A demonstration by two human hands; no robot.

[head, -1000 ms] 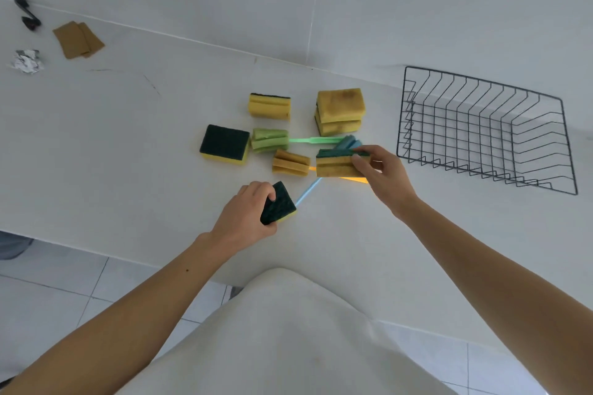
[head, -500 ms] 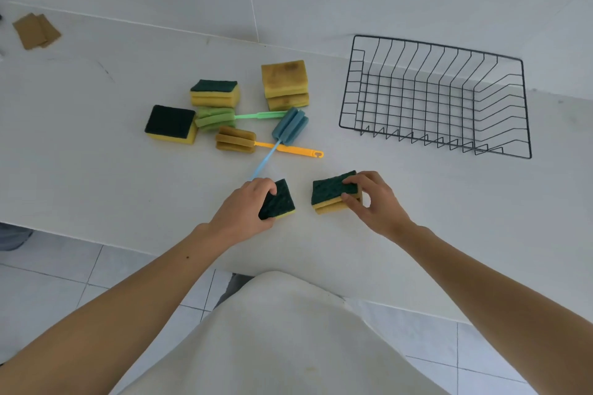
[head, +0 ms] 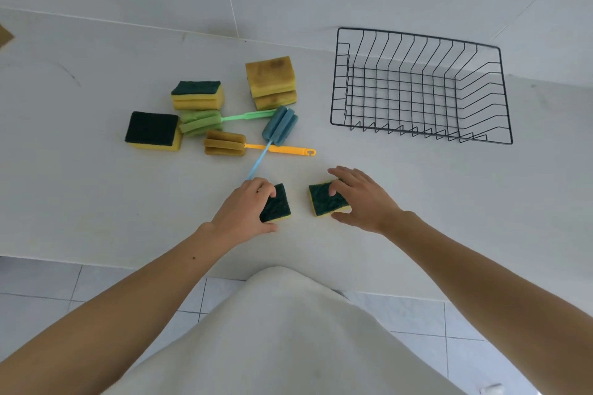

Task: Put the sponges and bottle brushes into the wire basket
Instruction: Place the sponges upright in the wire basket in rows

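Note:
My left hand (head: pixel 245 212) grips a green-topped yellow sponge (head: pixel 276 204) near the counter's front. My right hand (head: pixel 362 199) rests on a second such sponge (head: pixel 325 200) lying flat on the counter, fingers spread over its right side. The black wire basket (head: pixel 420 138) stands with nothing in it at the back right. Left of it lie a stack of worn yellow sponges (head: pixel 271 80), two more green-topped sponges (head: pixel 197 94) (head: pixel 152 130), and three bottle brushes: green (head: pixel 205 122), blue (head: pixel 279 125) and orange (head: pixel 226 143).
The white counter (head: pixel 417 202) ends at a front edge just below my hands, with tiled floor beneath. A tiled wall rises behind the basket. A brown scrap (head: pixel 4 35) shows at the far left edge.
My right hand carried a sponge from the pile toward the counter's front and set it down flat beside the left hand's sponge. The left hand has stayed put. The camera view shifted right.

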